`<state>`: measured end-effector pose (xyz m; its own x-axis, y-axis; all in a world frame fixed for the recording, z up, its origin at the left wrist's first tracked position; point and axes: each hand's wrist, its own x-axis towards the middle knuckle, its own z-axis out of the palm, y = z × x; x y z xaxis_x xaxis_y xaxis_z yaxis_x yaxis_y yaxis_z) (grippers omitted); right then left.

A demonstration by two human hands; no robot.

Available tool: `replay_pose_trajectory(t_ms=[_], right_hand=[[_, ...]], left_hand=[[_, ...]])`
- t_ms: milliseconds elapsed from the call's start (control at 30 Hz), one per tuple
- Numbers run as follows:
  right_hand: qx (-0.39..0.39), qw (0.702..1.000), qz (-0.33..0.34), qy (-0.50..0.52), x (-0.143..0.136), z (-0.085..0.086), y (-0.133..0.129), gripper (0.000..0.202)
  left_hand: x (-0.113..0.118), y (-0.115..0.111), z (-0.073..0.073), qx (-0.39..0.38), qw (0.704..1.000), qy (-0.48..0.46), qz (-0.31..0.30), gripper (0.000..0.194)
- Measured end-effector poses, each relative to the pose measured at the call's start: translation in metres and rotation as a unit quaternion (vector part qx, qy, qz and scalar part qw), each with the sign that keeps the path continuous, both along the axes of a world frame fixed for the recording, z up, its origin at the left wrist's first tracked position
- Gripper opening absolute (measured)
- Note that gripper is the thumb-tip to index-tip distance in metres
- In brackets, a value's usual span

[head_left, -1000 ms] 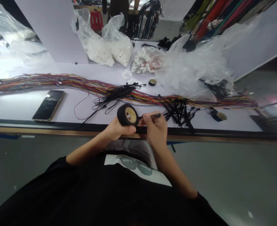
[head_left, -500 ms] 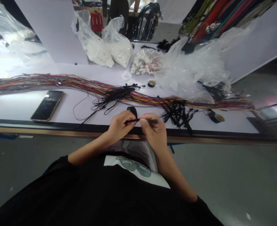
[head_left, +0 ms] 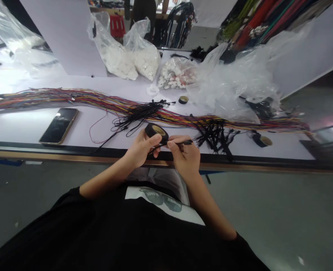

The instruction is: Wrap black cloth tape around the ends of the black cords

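Observation:
My left hand (head_left: 142, 149) is closed on a roll of black tape (head_left: 156, 131), its pale core tilted up toward me. My right hand (head_left: 184, 155) pinches a short black cable piece (head_left: 185, 142) whose end sticks out to the right. The roll and the cable meet between the two hands, above the table's front edge; the exact contact is hidden by fingers. Behind my left hand lies a bunch of thin black cables (head_left: 140, 113). To the right of my right hand is a pile of short black taped pieces (head_left: 215, 135).
A long bundle of coloured wires (head_left: 98, 98) runs across the white table. A phone (head_left: 59, 126) lies at left. Other tape rolls sit behind (head_left: 183, 99) and at right (head_left: 262, 140). Plastic bags of white parts (head_left: 146, 62) stand at the back.
My left hand has shifted slightly left, and the tape roll has turned, showing its core in my grip. My right hand still pinches the black cable in nearly the same spot.

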<state>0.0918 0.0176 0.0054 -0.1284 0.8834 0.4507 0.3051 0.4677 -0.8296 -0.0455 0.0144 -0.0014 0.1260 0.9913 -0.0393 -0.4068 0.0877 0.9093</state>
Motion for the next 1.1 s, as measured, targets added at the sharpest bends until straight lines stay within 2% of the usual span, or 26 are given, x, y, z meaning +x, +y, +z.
replay_pose_trajectory(t_ms=[67,100,200,267,333,400,467,500,600,700,867,933,1000,1067,1100], right_hand=[[-0.029,0.999,0.009,0.018,-0.001,0.000,-0.001,0.016],[-0.051,0.998,0.008,0.031,-0.002,-0.001,-0.001,0.017],[-0.120,0.990,-0.023,0.076,-0.003,-0.003,0.002,0.020],[-0.135,0.986,-0.047,0.086,-0.002,-0.005,0.005,0.021],[-0.131,0.988,-0.054,0.067,-0.001,-0.006,0.007,0.020],[-0.122,0.991,-0.048,0.035,0.000,-0.006,0.008,0.019],[-0.091,0.995,-0.043,0.017,0.001,-0.004,0.006,0.016],[-0.068,0.997,-0.038,0.014,0.000,-0.003,0.004,0.015],[0.003,1.000,-0.028,0.008,-0.001,0.000,-0.001,0.014],[0.023,0.999,-0.037,-0.005,-0.002,0.001,-0.004,0.013],[-0.018,0.999,0.011,-0.048,-0.002,-0.002,0.000,0.010],[-0.009,0.999,-0.001,-0.049,-0.002,-0.003,0.002,0.010],[0.012,0.999,-0.014,-0.042,-0.002,-0.002,0.004,0.009],[0.023,0.999,0.006,-0.024,-0.003,-0.001,0.003,0.008],[0.021,0.999,0.024,-0.012,-0.004,0.000,0.002,0.009]], left_hand=[[-0.003,0.004,-0.001,-0.046,0.994,-0.035,-0.095,0.042],[-0.004,0.004,-0.002,-0.049,0.992,-0.037,-0.114,0.044],[-0.006,-0.001,-0.003,0.005,0.997,0.000,-0.078,0.040],[-0.010,-0.006,-0.002,0.082,0.994,0.063,-0.040,0.043],[-0.017,-0.010,-0.001,0.180,0.968,0.168,-0.044,0.060],[-0.024,-0.011,-0.001,0.272,0.916,0.280,-0.092,0.069],[-0.027,-0.008,-0.003,0.303,0.883,0.342,-0.107,0.057],[-0.026,-0.006,-0.004,0.297,0.882,0.358,-0.080,0.046],[-0.017,-0.001,-0.007,0.252,0.890,0.377,0.041,0.014],[-0.009,0.001,-0.007,0.234,0.889,0.384,0.089,0.008],[-0.002,-0.006,-0.007,0.217,0.909,0.338,0.114,0.010],[0.001,-0.008,-0.007,0.183,0.934,0.278,0.128,0.007],[0.001,-0.008,-0.005,0.133,0.966,0.177,0.136,0.024],[-0.002,-0.005,-0.002,0.088,0.988,0.081,0.101,0.037],[-0.005,-0.003,0.000,0.068,0.994,0.056,0.059,0.037]])
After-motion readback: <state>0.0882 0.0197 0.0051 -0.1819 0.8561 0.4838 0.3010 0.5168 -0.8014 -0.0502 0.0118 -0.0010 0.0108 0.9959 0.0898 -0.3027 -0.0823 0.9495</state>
